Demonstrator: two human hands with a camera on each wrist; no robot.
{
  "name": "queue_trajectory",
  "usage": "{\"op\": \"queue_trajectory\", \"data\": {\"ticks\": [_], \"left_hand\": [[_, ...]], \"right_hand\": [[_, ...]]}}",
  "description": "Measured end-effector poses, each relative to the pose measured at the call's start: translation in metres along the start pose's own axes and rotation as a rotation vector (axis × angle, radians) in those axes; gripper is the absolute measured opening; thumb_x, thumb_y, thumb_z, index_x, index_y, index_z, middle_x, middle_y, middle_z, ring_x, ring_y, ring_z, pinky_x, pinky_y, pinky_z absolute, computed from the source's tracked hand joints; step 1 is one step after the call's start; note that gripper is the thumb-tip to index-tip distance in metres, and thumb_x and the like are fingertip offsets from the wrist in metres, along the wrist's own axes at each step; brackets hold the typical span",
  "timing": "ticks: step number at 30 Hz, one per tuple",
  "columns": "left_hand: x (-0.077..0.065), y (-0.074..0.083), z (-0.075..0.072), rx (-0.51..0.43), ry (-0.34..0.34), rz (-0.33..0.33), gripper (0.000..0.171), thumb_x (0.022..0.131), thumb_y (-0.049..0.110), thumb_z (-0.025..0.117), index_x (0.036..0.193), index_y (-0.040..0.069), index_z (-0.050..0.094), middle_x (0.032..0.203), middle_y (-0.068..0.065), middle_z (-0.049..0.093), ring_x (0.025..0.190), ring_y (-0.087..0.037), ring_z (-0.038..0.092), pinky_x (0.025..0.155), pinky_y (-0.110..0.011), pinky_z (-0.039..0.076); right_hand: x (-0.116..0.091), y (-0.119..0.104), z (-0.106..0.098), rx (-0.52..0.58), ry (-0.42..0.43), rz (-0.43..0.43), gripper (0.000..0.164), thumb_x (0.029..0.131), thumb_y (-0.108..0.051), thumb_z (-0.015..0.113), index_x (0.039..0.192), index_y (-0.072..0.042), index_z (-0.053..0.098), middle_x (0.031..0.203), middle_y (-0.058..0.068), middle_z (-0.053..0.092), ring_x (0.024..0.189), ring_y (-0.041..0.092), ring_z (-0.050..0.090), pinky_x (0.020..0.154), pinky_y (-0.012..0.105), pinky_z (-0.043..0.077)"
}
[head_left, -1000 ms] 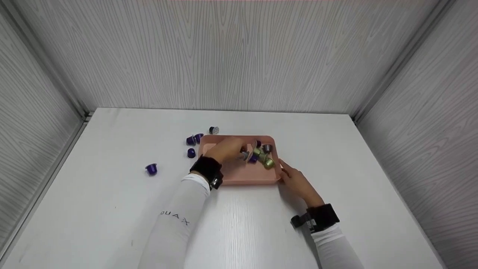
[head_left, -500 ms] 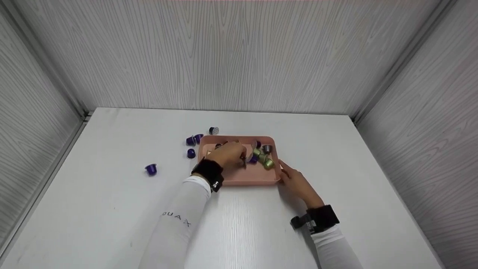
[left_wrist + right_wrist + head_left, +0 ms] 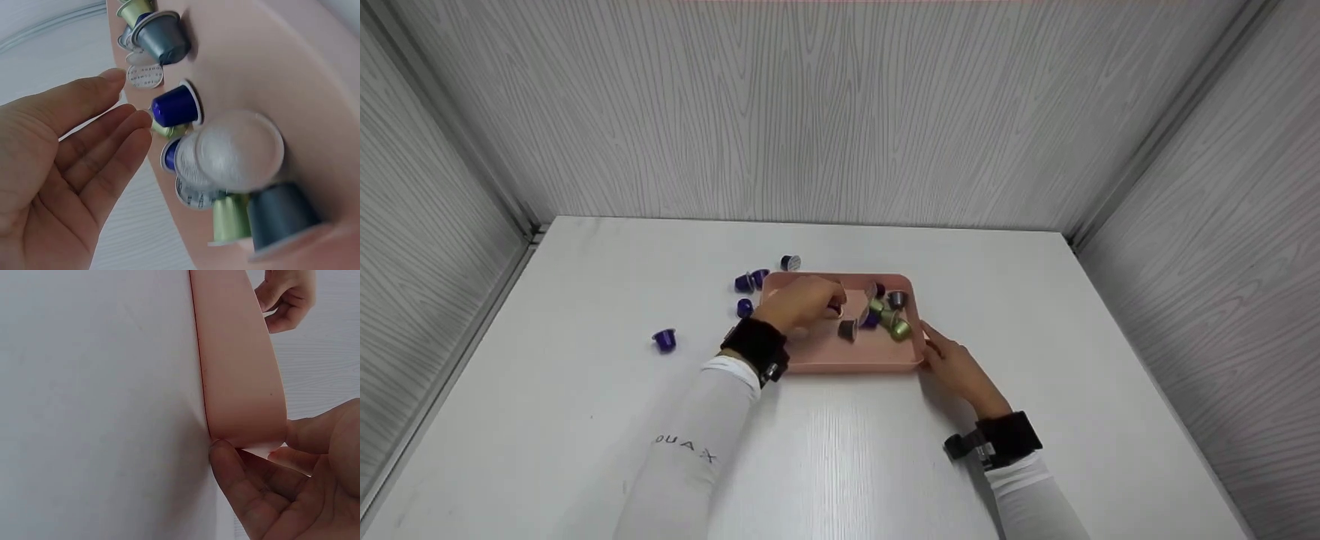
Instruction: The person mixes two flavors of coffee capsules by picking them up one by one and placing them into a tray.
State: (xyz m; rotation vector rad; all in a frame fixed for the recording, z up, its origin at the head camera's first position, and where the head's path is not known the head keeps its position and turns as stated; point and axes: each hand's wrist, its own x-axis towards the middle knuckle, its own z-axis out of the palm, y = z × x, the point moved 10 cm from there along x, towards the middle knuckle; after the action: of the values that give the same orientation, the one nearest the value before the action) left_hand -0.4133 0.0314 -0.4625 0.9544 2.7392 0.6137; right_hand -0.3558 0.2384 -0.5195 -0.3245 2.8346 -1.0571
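Note:
My left hand (image 3: 804,301) reaches over the left part of a pink tray (image 3: 855,366). In the left wrist view its thumb stands apart from its fingers, with a blue coffee capsule (image 3: 177,106) right at the fingertips, not pinched. A dark grey capsule (image 3: 847,330) lies in the tray in front of that hand. Green capsules (image 3: 901,330), a silver-grey capsule (image 3: 897,299) and purple ones cluster along the tray's right side. My right hand (image 3: 956,369) grips the tray's near right corner, thumb and fingers around its wall (image 3: 242,382).
Left of the tray, purple capsules (image 3: 744,283) lie on the white table (image 3: 840,450), one (image 3: 664,340) farther left. Behind the tray's left corner sits a dark capsule with a pale lid (image 3: 790,262). Pale wood-grain panels (image 3: 825,112) enclose the table's back and sides.
My left hand has let go of the grey capsule, which now lies in the tray, and shifted left and slightly back. My right hand keeps its hold on the tray.

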Motion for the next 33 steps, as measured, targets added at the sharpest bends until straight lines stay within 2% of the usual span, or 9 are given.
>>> {"op": "queue_trajectory", "data": {"ticks": [2,5,8,11,15,19,23,29,33], "left_hand": [[-0.006,-0.001,-0.006,0.041,0.023,0.006,0.015,0.095,0.015,0.065,0.106,0.008,0.070,0.104,-0.005,0.069,0.094,-0.021,0.062,0.083,-0.035,0.050],[-0.015,0.000,-0.014,0.185,0.085,0.033,0.020,0.096,0.022,0.063,0.113,0.013,0.068,0.101,-0.002,0.070,0.090,-0.020,0.064,0.082,-0.037,0.051],[-0.026,-0.001,-0.021,0.225,0.158,0.066,0.027,0.099,0.025,0.058,0.124,0.018,0.061,0.102,0.001,0.068,0.086,-0.018,0.062,0.080,-0.038,0.052],[-0.038,0.001,-0.026,0.206,0.223,0.135,0.039,0.099,0.026,0.058,0.137,0.017,0.055,0.118,-0.003,0.066,0.102,-0.021,0.062,0.092,-0.039,0.049],[-0.051,-0.008,-0.028,0.205,0.238,0.125,0.047,0.097,0.034,0.062,0.136,0.009,0.057,0.135,-0.010,0.057,0.126,-0.030,0.050,0.108,-0.042,0.036],[-0.066,-0.018,-0.030,0.229,0.255,0.094,0.053,0.094,0.038,0.065,0.133,0.004,0.056,0.137,-0.015,0.052,0.131,-0.035,0.042,0.111,-0.048,0.030],[-0.082,-0.030,-0.035,0.248,0.302,0.061,0.062,0.092,0.042,0.065,0.139,0.006,0.048,0.140,-0.017,0.047,0.133,-0.039,0.038,0.108,-0.056,0.032],[-0.105,-0.059,-0.034,0.277,0.274,-0.093,0.072,0.093,0.053,0.058,0.148,0.010,0.040,0.150,-0.020,0.036,0.140,-0.043,0.027,0.107,-0.065,0.027],[-0.121,-0.083,-0.031,0.236,0.239,-0.214,0.079,0.094,0.058,0.053,0.155,0.014,0.027,0.155,-0.021,0.028,0.142,-0.045,0.020,0.109,-0.066,0.021]], "right_hand": [[0.000,-0.001,0.000,-0.006,0.004,-0.008,0.049,0.104,-0.012,0.046,0.151,-0.007,0.035,0.081,0.003,0.061,0.072,0.014,0.054,0.073,0.035,0.044],[0.000,-0.002,-0.001,-0.002,0.006,-0.015,0.049,0.104,-0.012,0.045,0.151,-0.006,0.035,0.086,0.006,0.065,0.073,0.015,0.055,0.073,0.035,0.045],[-0.001,-0.001,-0.001,0.011,0.003,-0.008,0.049,0.104,-0.012,0.045,0.151,-0.005,0.035,0.091,0.007,0.067,0.075,0.014,0.056,0.075,0.035,0.045],[0.000,0.000,0.000,0.014,-0.003,-0.001,0.049,0.104,-0.013,0.044,0.152,-0.006,0.034,0.088,0.005,0.066,0.075,0.015,0.056,0.076,0.035,0.045],[0.000,-0.001,0.000,0.009,-0.007,0.002,0.049,0.104,-0.014,0.044,0.152,-0.007,0.034,0.091,0.004,0.067,0.077,0.015,0.056,0.076,0.036,0.045],[-0.001,-0.001,0.001,0.029,-0.019,0.012,0.050,0.105,-0.014,0.044,0.152,-0.007,0.033,0.101,0.008,0.069,0.082,0.015,0.058,0.080,0.036,0.047],[-0.001,0.000,0.002,0.059,-0.032,0.024,0.051,0.104,-0.012,0.043,0.153,-0.008,0.031,0.105,0.011,0.068,0.084,0.017,0.061,0.079,0.037,0.048],[-0.001,0.002,0.002,0.056,-0.032,0.030,0.051,0.104,-0.012,0.044,0.153,-0.008,0.031,0.106,0.012,0.068,0.086,0.018,0.063,0.080,0.037,0.049],[-0.001,0.003,0.004,0.064,-0.035,0.039,0.051,0.105,-0.012,0.043,0.153,-0.008,0.030,0.109,0.013,0.068,0.088,0.019,0.063,0.080,0.038,0.050]]}}
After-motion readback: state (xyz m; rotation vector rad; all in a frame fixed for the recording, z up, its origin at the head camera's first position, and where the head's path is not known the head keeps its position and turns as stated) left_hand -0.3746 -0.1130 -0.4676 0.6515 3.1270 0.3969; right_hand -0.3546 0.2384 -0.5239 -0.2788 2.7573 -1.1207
